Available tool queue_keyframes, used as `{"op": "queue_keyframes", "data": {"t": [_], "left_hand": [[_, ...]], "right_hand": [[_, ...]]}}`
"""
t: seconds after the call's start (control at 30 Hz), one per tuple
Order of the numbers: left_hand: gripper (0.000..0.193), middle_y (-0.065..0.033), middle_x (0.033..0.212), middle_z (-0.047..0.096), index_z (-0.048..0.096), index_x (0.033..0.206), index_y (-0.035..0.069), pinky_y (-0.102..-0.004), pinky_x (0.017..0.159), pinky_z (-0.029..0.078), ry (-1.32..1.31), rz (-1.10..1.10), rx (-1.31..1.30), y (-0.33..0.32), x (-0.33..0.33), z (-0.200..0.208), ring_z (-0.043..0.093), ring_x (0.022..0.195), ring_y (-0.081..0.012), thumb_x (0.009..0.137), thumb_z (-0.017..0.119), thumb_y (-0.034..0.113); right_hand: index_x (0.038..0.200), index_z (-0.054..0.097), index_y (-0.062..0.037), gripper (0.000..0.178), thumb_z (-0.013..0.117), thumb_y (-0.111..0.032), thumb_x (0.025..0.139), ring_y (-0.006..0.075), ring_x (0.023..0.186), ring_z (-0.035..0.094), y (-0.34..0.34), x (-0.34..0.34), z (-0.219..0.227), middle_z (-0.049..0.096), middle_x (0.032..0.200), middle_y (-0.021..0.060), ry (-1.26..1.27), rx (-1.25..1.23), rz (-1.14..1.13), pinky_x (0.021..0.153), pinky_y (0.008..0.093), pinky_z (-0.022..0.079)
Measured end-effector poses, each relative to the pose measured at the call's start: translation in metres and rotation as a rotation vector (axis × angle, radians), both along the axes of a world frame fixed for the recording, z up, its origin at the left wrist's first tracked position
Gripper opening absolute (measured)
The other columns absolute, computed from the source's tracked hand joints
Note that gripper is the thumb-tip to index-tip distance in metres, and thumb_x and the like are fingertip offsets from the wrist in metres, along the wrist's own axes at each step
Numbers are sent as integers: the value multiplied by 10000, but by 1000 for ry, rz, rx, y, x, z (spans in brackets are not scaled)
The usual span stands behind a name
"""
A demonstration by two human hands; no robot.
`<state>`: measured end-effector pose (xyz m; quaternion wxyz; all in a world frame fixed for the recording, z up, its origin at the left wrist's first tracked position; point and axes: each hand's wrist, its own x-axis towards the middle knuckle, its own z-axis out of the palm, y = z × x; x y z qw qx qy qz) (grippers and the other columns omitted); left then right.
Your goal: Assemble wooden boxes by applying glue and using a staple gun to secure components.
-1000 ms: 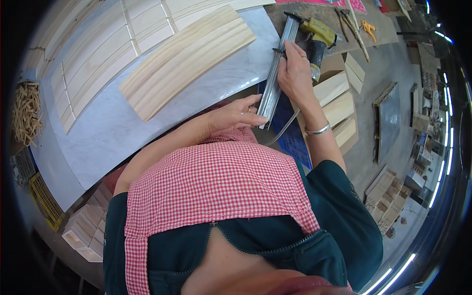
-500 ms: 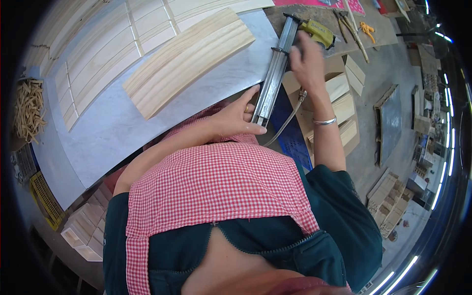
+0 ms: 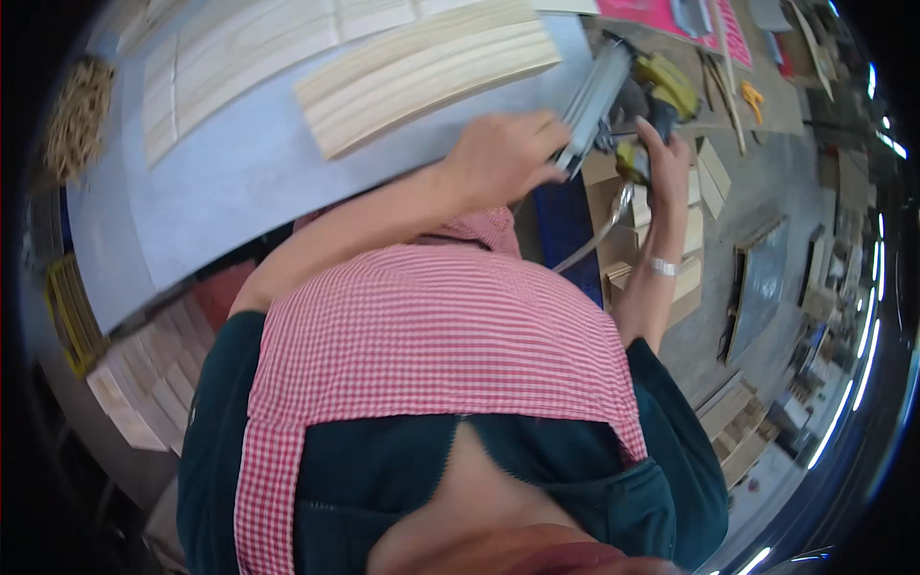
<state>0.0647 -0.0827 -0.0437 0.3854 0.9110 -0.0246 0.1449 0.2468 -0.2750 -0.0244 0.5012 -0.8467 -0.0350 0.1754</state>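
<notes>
A pneumatic staple gun (image 3: 596,91) with a long silver magazine and a yellow-green body lies tilted across the table's right edge. At the near end of the magazine is my left hand (image 3: 506,158), its fingers curled closed on it. My right hand (image 3: 671,168) is wrapped round the gun's handle, beside the hose fitting. From there an air hose (image 3: 599,235) runs down toward my apron. Left of the gun a thick pale wooden board (image 3: 431,77) rests on the grey-white tabletop (image 3: 240,211). Motion blurs the gun and the fingertips somewhat.
More pale boards (image 3: 244,57) lie along the table's far side. A box of wood blocks (image 3: 680,273) stands right of the hose. Pliers and an orange-handled tool (image 3: 752,101) lie at the far right. Wood strips (image 3: 79,120) fill a container at the left.
My right hand has come down onto the gun's handle and closed. My left hand has moved from open beside the magazine to closed on its end. The gun has turned, and the whole view has shifted.
</notes>
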Motion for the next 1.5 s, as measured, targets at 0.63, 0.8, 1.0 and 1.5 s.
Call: {"op": "queue_keyframes", "data": {"t": [0.63,0.8,1.0,1.5], "left_hand": [[571,-184,1429,446,482,1112,91,-440,1054,414,-15,573,-136,118,-154,-22,464,1276,-359,706,857,232],[641,-249,1437,405,419,1154,69,-482,1101,370,49,468,-402,129,-160,-45,424,1322,-427,687,841,184],[634,-244,1403,419,417,1138,57,-450,1061,396,21,412,-510,133,-149,-55,458,1259,-405,681,838,180],[634,-223,1326,436,411,1111,45,-397,945,453,-95,398,-454,135,-143,-57,499,1095,-353,630,808,158]], "right_hand": [[1134,608,38,409,813,-41,789,200,691,677,56,-121,107,695,926,126,-330,-215,615,603,276,544],[1144,625,44,448,853,-68,775,237,758,704,89,-164,105,715,984,147,-256,-209,785,642,295,575],[1136,643,37,440,869,-74,775,257,831,729,117,-190,106,731,1026,158,-146,-319,682,673,300,590],[1125,669,32,357,829,-56,818,228,834,739,148,-202,109,749,1028,156,-162,-482,661,658,289,590]]}}
